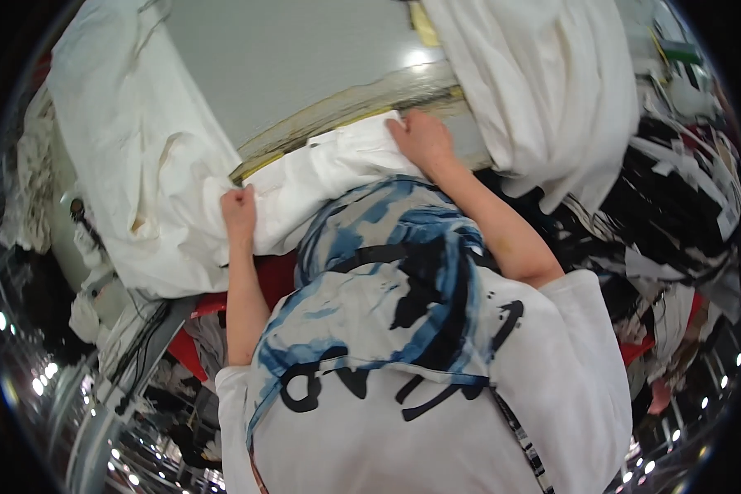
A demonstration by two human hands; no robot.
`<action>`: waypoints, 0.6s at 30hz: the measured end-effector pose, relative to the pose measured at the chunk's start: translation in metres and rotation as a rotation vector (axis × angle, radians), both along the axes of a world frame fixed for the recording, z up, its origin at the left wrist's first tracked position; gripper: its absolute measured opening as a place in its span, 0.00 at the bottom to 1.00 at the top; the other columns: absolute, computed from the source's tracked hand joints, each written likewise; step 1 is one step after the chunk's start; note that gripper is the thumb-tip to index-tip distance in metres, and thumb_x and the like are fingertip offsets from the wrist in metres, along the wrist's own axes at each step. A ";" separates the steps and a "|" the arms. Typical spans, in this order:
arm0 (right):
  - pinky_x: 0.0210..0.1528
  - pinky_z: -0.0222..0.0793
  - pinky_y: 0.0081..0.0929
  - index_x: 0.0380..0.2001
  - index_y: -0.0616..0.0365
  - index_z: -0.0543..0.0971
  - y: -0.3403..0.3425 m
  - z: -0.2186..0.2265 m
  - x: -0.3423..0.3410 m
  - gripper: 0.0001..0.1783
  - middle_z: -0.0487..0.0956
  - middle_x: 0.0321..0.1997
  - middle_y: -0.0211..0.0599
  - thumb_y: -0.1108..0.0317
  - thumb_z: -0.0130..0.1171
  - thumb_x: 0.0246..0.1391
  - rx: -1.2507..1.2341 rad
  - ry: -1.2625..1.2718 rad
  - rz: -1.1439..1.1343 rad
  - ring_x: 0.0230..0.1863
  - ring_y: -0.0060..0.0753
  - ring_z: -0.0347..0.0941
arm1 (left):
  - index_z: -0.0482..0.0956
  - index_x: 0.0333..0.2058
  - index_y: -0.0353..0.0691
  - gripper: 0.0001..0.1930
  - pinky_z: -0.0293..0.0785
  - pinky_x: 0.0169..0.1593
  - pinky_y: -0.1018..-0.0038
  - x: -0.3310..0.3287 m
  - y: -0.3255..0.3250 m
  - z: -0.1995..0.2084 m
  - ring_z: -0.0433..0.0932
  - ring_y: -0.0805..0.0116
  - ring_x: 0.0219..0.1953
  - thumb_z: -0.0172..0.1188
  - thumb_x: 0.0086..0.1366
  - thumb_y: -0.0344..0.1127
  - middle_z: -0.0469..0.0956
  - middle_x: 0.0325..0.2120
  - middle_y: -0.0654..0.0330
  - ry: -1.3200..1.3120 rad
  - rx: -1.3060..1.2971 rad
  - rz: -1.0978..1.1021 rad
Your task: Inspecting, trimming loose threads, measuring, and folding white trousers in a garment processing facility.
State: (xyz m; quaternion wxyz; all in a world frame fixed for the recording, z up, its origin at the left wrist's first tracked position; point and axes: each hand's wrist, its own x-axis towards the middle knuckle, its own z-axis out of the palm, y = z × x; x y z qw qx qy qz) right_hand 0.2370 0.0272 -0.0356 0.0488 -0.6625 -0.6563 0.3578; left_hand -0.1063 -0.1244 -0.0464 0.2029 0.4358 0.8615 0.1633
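A white garment (pixel 329 160) lies bunched along the near edge of a grey table (pixel 296 62). My left hand (pixel 239 206) is closed on its left end, next to a larger heap of white cloth. At the other end, my right hand (pixel 424 140) grips the garment's upper edge, with the thumb side toward the table. Between the two hands the cloth runs in a stretched band with a few folds. Its lower part is hidden behind the blue and white patterned apron (pixel 370 296) that I wear.
White cloth (pixel 132 140) covers the table's left side and hangs over its edge. More white cloth (pixel 543 82) drapes at the right. Yellowed, worn tape (pixel 346 103) runs along the front edge. Dark garments (pixel 675 189) pile up at far right.
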 end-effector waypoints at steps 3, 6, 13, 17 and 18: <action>0.33 0.67 0.44 0.21 0.62 0.74 0.001 0.000 -0.002 0.24 0.76 0.23 0.52 0.47 0.53 0.49 0.004 0.001 0.022 0.29 0.53 0.74 | 0.71 0.18 0.33 0.16 0.65 0.35 0.64 -0.003 -0.003 -0.004 0.68 0.53 0.29 0.61 0.54 0.40 0.70 0.22 0.48 0.066 0.109 -0.049; 0.32 0.67 0.42 0.21 0.62 0.74 0.001 0.000 0.000 0.25 0.76 0.22 0.51 0.47 0.52 0.49 -0.001 0.065 0.071 0.28 0.53 0.73 | 0.70 0.18 0.33 0.16 0.65 0.36 0.64 0.000 -0.004 -0.005 0.69 0.51 0.30 0.61 0.53 0.40 0.69 0.24 0.48 0.007 0.049 0.012; 0.30 0.66 0.39 0.19 0.63 0.73 0.001 -0.004 0.002 0.25 0.75 0.19 0.49 0.47 0.53 0.49 0.062 0.047 0.075 0.25 0.51 0.73 | 0.70 0.20 0.33 0.16 0.66 0.37 0.64 0.009 -0.001 0.005 0.69 0.51 0.31 0.61 0.54 0.41 0.69 0.26 0.49 0.014 0.102 0.056; 0.30 0.66 0.38 0.19 0.63 0.74 0.001 -0.004 0.002 0.25 0.75 0.19 0.48 0.47 0.54 0.48 0.077 0.036 0.086 0.24 0.49 0.73 | 0.70 0.20 0.34 0.16 0.66 0.38 0.63 0.011 -0.001 0.006 0.69 0.51 0.32 0.60 0.54 0.41 0.69 0.27 0.49 0.004 0.093 0.070; 0.29 0.66 0.38 0.19 0.63 0.74 0.001 -0.004 0.002 0.25 0.75 0.18 0.48 0.47 0.54 0.48 0.069 0.041 0.085 0.24 0.49 0.73 | 0.70 0.19 0.34 0.16 0.66 0.38 0.63 0.011 -0.001 0.005 0.69 0.51 0.32 0.60 0.54 0.41 0.69 0.27 0.50 -0.013 0.074 0.062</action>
